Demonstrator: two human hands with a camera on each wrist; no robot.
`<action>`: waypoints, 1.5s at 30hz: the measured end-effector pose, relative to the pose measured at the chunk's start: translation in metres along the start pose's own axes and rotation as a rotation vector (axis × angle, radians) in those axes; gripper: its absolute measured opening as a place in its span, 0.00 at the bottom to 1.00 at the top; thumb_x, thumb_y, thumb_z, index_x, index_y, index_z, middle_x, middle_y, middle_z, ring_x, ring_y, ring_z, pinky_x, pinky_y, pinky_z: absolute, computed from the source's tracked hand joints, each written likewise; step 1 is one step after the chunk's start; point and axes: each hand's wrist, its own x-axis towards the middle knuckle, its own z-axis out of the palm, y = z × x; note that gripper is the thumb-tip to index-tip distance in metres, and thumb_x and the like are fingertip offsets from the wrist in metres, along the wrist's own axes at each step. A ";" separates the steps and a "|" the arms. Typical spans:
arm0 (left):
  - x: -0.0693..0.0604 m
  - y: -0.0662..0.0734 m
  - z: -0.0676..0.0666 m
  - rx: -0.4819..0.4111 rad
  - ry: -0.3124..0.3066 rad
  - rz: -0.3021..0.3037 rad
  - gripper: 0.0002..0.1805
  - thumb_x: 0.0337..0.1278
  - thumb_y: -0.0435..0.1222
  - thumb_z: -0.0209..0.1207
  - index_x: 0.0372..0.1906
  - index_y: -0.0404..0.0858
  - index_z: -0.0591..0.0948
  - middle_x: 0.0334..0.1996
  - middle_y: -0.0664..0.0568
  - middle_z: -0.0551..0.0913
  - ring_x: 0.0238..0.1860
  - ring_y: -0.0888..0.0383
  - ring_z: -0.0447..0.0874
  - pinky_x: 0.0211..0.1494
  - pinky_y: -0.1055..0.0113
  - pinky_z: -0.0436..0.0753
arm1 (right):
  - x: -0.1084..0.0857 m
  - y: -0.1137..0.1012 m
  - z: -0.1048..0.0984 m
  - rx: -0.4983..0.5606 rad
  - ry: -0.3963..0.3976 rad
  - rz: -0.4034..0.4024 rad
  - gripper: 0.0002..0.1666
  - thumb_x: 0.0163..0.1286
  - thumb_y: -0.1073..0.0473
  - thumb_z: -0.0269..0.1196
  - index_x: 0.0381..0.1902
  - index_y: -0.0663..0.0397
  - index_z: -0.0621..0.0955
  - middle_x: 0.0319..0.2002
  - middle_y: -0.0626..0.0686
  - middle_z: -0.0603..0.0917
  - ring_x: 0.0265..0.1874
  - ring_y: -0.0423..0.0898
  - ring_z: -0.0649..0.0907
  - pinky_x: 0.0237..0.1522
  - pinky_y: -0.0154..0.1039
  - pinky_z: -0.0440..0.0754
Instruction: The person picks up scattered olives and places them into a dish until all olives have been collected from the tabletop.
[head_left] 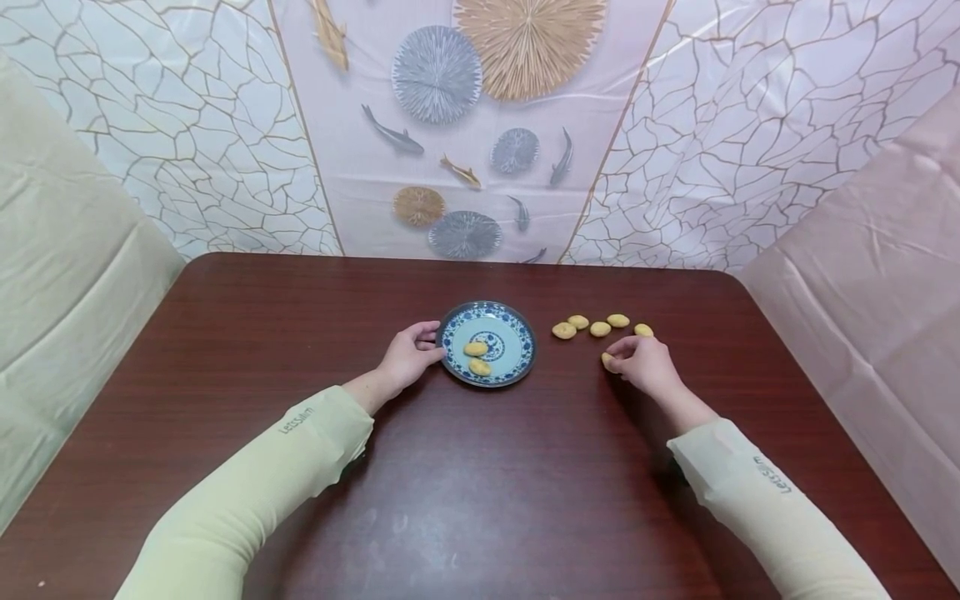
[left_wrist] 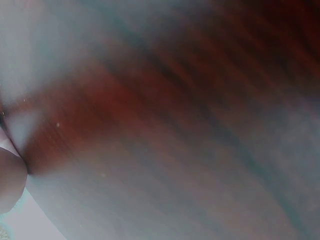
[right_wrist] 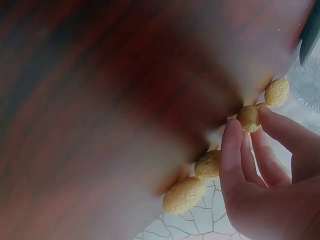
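Observation:
A round plate (head_left: 515, 337) with a blue patterned rim and pale blue centre stands mid-table. Two yellow walnut-like ovals lie on it, an upper one (head_left: 476, 348) and a lower one (head_left: 480, 367). My left hand (head_left: 408, 360) holds the plate's left rim between thumb and fingers; the left wrist view catches only a fingertip (left_wrist: 11, 180). To the right, my right hand (head_left: 647, 364) pinches one walnut-like oval (right_wrist: 248, 119) between thumb and fingertips, low over the table. Its wrinkled neighbours, such as one oval (right_wrist: 184, 196), appear beyond the fingers in the right wrist view.
Several more ovals (head_left: 600, 329) lie loosely in a row between the plate and my right hand, and just beyond that hand. The dark red-brown table (head_left: 480, 483) has a patterned cloth backdrop (head_left: 480, 158) behind it and cloth panels (head_left: 862, 275) at both sides.

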 end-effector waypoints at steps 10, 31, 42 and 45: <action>0.001 -0.001 0.001 0.000 -0.001 0.005 0.27 0.57 0.29 0.57 0.63 0.31 0.68 0.55 0.35 0.74 0.53 0.45 0.76 0.55 0.61 0.78 | -0.001 -0.006 -0.002 0.178 -0.009 0.045 0.20 0.60 0.58 0.64 0.46 0.70 0.80 0.27 0.48 0.86 0.20 0.32 0.82 0.31 0.25 0.77; 0.000 -0.002 0.000 0.002 0.002 -0.001 0.28 0.57 0.29 0.57 0.64 0.31 0.67 0.55 0.35 0.74 0.54 0.45 0.76 0.56 0.60 0.77 | 0.008 -0.052 0.013 0.467 -0.152 0.013 0.25 0.62 0.64 0.63 0.53 0.75 0.74 0.55 0.68 0.75 0.26 0.28 0.81 0.37 0.27 0.82; 0.001 -0.001 0.000 0.000 0.000 -0.019 0.28 0.57 0.29 0.57 0.64 0.33 0.68 0.56 0.37 0.74 0.54 0.46 0.76 0.56 0.60 0.78 | 0.010 -0.079 0.027 0.446 -0.198 -0.008 0.21 0.61 0.63 0.64 0.50 0.71 0.78 0.45 0.61 0.83 0.28 0.34 0.82 0.44 0.38 0.83; 0.001 -0.001 0.001 0.000 0.003 -0.009 0.27 0.57 0.29 0.57 0.64 0.32 0.68 0.55 0.36 0.74 0.54 0.45 0.76 0.56 0.61 0.78 | 0.010 -0.086 0.032 0.448 -0.209 -0.004 0.20 0.61 0.64 0.64 0.49 0.71 0.79 0.45 0.60 0.83 0.29 0.34 0.83 0.45 0.40 0.83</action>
